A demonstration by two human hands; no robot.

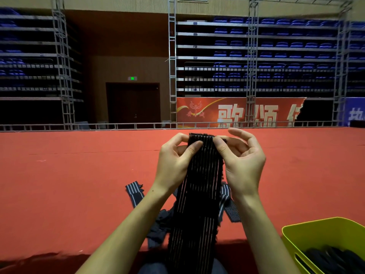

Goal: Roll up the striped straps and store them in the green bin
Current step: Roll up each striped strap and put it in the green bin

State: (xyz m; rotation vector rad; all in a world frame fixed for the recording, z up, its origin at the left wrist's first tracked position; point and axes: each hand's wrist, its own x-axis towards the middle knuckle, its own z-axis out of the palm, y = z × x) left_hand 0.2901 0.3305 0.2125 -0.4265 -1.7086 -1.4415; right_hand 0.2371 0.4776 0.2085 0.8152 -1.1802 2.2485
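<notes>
1. Striped strap [199, 194]: long, flat band of black elastic weave with thin pale lengthwise lines and frayed, fuzzy edges; held up at its top end between both hands, hung straight down toward the lap and out of view at the bottom edge.
2. Top end of strap: folded over into a short first turn, pinched at both corners.
3. Left hand [175, 161]: thumb laid across the near face, curled fingers behind the left corner; clamped on the strap.
4. Right hand [241, 159]: thumb pressed on the near face at the right corner, index finger curled over the top edge, remaining fingers arched and apart, clear of the cloth.
5. Loose straps [134, 191]: grey-blue striped bands, limp and crumpled, lain on the red carpet [79, 175] beneath the forearms, partly hidden behind the held strap.
6. Green bin [320, 232]: smooth yellow-green plastic, rounded rim, slotted handle in the near wall; stood at lower right, well apart from the hands; dark rolled pieces inside, too dim for detail.
</notes>
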